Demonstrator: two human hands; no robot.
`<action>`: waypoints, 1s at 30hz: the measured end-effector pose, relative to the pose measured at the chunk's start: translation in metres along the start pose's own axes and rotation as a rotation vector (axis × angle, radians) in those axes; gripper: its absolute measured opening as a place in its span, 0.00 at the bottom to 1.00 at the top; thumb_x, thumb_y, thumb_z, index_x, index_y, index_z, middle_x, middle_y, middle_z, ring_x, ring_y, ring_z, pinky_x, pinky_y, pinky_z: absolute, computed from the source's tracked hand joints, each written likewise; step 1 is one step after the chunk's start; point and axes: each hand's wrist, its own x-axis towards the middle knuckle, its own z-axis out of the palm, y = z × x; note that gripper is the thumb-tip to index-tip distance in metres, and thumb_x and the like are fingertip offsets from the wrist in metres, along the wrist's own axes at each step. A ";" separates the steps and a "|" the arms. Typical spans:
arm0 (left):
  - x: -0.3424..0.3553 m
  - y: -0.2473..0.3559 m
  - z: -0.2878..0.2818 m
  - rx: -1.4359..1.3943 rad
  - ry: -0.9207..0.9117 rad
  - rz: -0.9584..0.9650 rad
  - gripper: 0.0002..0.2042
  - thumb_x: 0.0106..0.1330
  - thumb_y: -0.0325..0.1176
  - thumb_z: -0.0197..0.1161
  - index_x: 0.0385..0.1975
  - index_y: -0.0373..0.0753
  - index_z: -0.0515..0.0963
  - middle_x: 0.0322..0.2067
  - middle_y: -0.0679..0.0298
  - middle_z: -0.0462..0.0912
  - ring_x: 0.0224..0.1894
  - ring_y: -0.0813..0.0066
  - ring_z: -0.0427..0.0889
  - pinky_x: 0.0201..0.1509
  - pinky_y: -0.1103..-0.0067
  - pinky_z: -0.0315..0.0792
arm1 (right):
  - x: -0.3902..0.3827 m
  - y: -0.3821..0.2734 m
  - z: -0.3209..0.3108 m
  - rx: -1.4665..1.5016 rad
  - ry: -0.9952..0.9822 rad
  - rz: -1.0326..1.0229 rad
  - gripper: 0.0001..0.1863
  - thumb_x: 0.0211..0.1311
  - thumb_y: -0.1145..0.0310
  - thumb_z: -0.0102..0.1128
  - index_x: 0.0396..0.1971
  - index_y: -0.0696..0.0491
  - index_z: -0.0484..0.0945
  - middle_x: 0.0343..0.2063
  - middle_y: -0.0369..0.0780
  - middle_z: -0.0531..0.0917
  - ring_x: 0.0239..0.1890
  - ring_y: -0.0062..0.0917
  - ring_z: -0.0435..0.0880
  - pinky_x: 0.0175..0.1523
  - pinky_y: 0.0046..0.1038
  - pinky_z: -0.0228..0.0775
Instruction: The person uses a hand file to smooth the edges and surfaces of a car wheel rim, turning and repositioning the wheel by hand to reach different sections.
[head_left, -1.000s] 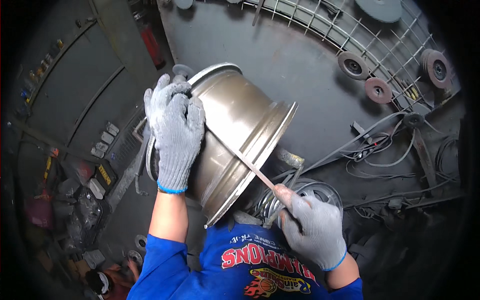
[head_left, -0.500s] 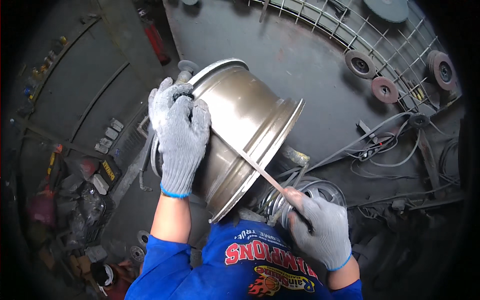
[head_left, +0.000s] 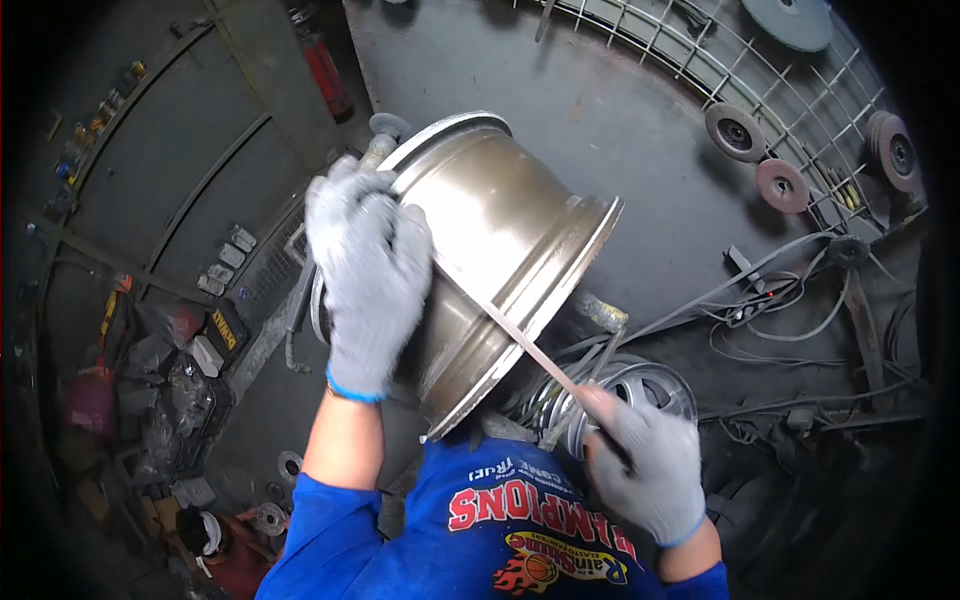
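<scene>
A bronze-silver metal wheel [head_left: 485, 195] with a pale, worn rim lies on its side in front of me, tilted. A long flat file [head_left: 510, 327] crosses its barrel and lower-right lip diagonally. My right hand [head_left: 645, 465], in a grey knit glove, is closed round the file's near end. My gloved left hand [head_left: 370, 275] is curled at the wheel's upper left, over the file's far end, its fingers blurred. A padded support [head_left: 600, 312] shows behind the wheel, and a second silver wheel [head_left: 660, 390] lies beyond my right hand.
Grinding discs [head_left: 733, 130] hang on a wire grid at upper right. Cables [head_left: 790, 320] tangle at right. A red extinguisher [head_left: 325, 75] stands at the back. Bags and tools [head_left: 180, 370] clutter the left. Another person [head_left: 225, 560] is low at the lower left.
The view has shifted, putting the scene further right. My right hand and the file have slid slightly down-right across the wheel; my left hand stays at the wheel's upper left, now blurred.
</scene>
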 end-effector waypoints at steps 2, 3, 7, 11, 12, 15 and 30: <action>0.000 -0.013 0.001 0.127 0.052 -0.010 0.06 0.64 0.25 0.65 0.34 0.28 0.85 0.46 0.50 0.85 0.62 0.42 0.79 0.70 0.55 0.70 | 0.016 0.000 0.009 0.030 0.080 -0.083 0.23 0.55 0.74 0.69 0.54 0.55 0.87 0.32 0.46 0.89 0.27 0.42 0.87 0.35 0.38 0.79; 0.000 -0.013 0.002 0.128 0.054 -0.011 0.06 0.64 0.26 0.65 0.32 0.28 0.84 0.46 0.50 0.85 0.62 0.42 0.79 0.70 0.55 0.70 | 0.018 -0.001 0.011 0.058 0.166 -0.145 0.23 0.56 0.74 0.69 0.55 0.54 0.86 0.31 0.45 0.88 0.27 0.42 0.87 0.34 0.39 0.78; -0.019 0.021 -0.007 -0.045 -0.027 -0.026 0.07 0.65 0.29 0.67 0.34 0.30 0.82 0.49 0.51 0.83 0.65 0.40 0.76 0.75 0.48 0.63 | -0.025 0.010 0.001 0.069 0.145 -0.078 0.22 0.58 0.72 0.71 0.55 0.48 0.87 0.29 0.42 0.88 0.24 0.35 0.85 0.31 0.36 0.77; -0.034 0.054 -0.011 -0.140 -0.131 -0.034 0.07 0.61 0.28 0.68 0.31 0.30 0.82 0.49 0.51 0.83 0.67 0.39 0.75 0.76 0.45 0.62 | -0.067 0.022 -0.005 0.090 0.145 -0.002 0.24 0.53 0.76 0.70 0.53 0.55 0.87 0.33 0.48 0.89 0.29 0.43 0.88 0.36 0.39 0.79; -0.033 0.050 -0.010 -0.135 -0.104 -0.015 0.07 0.60 0.28 0.68 0.31 0.30 0.82 0.50 0.51 0.82 0.67 0.39 0.75 0.75 0.46 0.62 | -0.064 0.023 -0.006 0.092 0.121 -0.010 0.23 0.55 0.74 0.71 0.54 0.51 0.87 0.31 0.45 0.88 0.27 0.40 0.87 0.34 0.38 0.79; -0.017 0.027 -0.003 -0.095 -0.017 -0.031 0.06 0.64 0.24 0.65 0.27 0.27 0.81 0.50 0.49 0.83 0.65 0.40 0.78 0.70 0.53 0.70 | -0.026 0.016 -0.001 0.078 0.114 -0.047 0.23 0.57 0.72 0.72 0.55 0.47 0.88 0.27 0.42 0.86 0.24 0.37 0.86 0.32 0.36 0.78; -0.013 0.025 -0.004 -0.067 0.006 0.069 0.02 0.62 0.22 0.67 0.29 0.32 0.83 0.48 0.53 0.84 0.66 0.43 0.78 0.76 0.51 0.64 | -0.030 0.022 0.000 0.008 0.104 -0.108 0.24 0.55 0.73 0.71 0.55 0.48 0.88 0.21 0.40 0.79 0.20 0.36 0.81 0.27 0.36 0.74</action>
